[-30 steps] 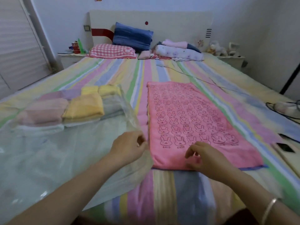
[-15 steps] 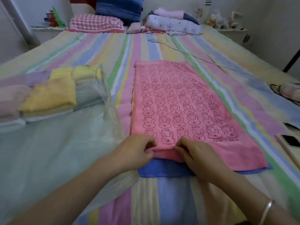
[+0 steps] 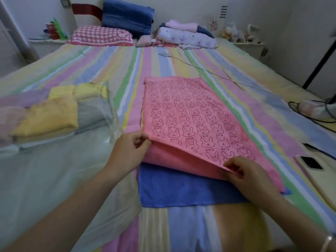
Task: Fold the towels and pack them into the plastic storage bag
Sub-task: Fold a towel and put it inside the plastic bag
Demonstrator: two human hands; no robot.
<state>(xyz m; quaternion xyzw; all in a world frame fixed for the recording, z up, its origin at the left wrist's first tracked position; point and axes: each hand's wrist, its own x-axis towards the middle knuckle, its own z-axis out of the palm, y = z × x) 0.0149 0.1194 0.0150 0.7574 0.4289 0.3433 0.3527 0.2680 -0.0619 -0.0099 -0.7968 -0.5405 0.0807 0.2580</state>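
A pink towel point(image 3: 189, 113) printed with rabbit faces lies lengthwise on the striped bed. My left hand point(image 3: 127, 151) pinches its near left corner and my right hand point(image 3: 243, 171) pinches its near right edge, both lifted off the bed. Under it a blue towel point(image 3: 181, 190) lies flat, its near end uncovered. The clear plastic storage bag point(image 3: 54, 179) spreads over the bed to the left, with several folded towels point(image 3: 49, 115), yellow, lilac and pale grey, inside its far end.
A phone point(image 3: 311, 162) lies at the bed's right side, near a cable and a small device point(image 3: 314, 108). A thin cord point(image 3: 209, 70) runs across the sheet beyond the towel. Pillows point(image 3: 101, 36) and folded bedding point(image 3: 185, 36) sit at the headboard.
My hands went from the pink towel's near middle to its near corners and raised that edge. More of the blue towel beneath now shows.
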